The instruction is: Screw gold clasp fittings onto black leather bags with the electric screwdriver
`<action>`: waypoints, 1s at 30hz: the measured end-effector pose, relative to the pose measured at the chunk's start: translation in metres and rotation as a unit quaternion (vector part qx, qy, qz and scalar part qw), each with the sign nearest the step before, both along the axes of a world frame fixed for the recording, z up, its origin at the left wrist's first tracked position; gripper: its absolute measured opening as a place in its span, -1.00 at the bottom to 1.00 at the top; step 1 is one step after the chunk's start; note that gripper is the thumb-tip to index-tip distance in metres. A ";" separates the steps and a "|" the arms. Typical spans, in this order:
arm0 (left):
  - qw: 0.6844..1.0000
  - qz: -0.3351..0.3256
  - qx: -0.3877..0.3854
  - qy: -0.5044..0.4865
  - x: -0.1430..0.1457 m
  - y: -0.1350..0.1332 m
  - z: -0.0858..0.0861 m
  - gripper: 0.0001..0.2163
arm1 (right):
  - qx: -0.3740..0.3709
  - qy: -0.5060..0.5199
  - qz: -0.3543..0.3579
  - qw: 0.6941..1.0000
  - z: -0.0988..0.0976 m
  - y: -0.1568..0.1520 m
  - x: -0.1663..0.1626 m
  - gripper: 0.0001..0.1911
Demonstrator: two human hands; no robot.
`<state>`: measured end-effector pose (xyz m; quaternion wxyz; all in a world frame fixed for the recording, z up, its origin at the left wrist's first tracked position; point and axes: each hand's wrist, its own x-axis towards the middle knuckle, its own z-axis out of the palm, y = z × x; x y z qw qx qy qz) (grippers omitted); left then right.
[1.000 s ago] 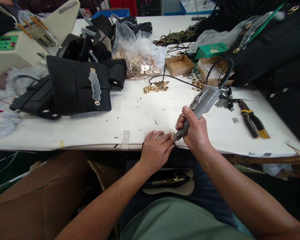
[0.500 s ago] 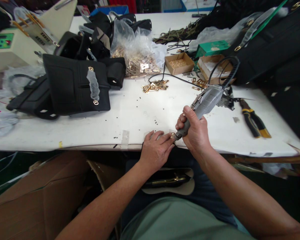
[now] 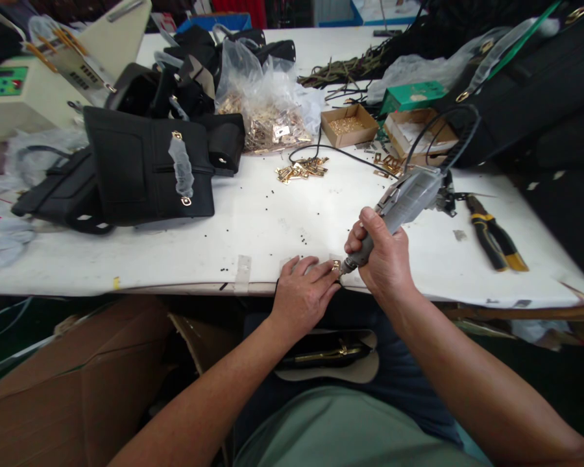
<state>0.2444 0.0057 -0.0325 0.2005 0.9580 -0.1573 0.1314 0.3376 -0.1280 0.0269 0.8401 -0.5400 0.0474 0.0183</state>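
Note:
My right hand (image 3: 387, 253) is wrapped around a grey electric screwdriver (image 3: 409, 194), tilted with its tip down to the left. The tip is close to a small gold metal plate (image 3: 337, 265) at the table's front edge; whether they touch is unclear. My left hand (image 3: 305, 292) lies palm down at the edge, its fingertips closed on the plate and the others curled over the edge. Its thumb and what lies beneath the palm are hidden. Below, on my lap, rests a black bag (image 3: 328, 354) with a gold zip and a pale rim.
Black handbags (image 3: 150, 168) stand at left beside a beige machine (image 3: 24, 97). Loose gold plates (image 3: 302, 170), a bulging plastic bag (image 3: 267, 123) and a cardboard box of small gold pieces (image 3: 349, 123) lie ahead. Yellow-black pliers (image 3: 496, 233) lie at right. A carton (image 3: 78, 376) stands lower left.
My right hand and the screwdriver have shifted slightly right, so the tip sits a little farther from my left fingers and more of the gold plate shows. My left hand stays put.

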 end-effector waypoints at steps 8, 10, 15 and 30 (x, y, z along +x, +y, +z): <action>1.000 -0.006 0.016 0.000 0.001 -0.001 0.002 -0.76 | -0.026 -0.068 -0.037 0.997 -0.001 0.003 0.020 -0.61; 1.000 -0.007 0.018 0.001 0.001 -0.001 0.002 -0.76 | -0.050 -0.064 -0.035 0.996 -0.005 0.007 0.021 -0.60; 1.000 -0.008 0.019 0.008 0.001 0.000 0.003 -0.77 | -0.106 -0.050 -0.019 0.993 -0.016 0.012 0.019 -0.58; 1.000 0.003 0.008 0.001 0.000 -0.001 0.000 -0.77 | -0.248 -0.127 0.103 0.955 -0.004 0.015 0.008 -0.74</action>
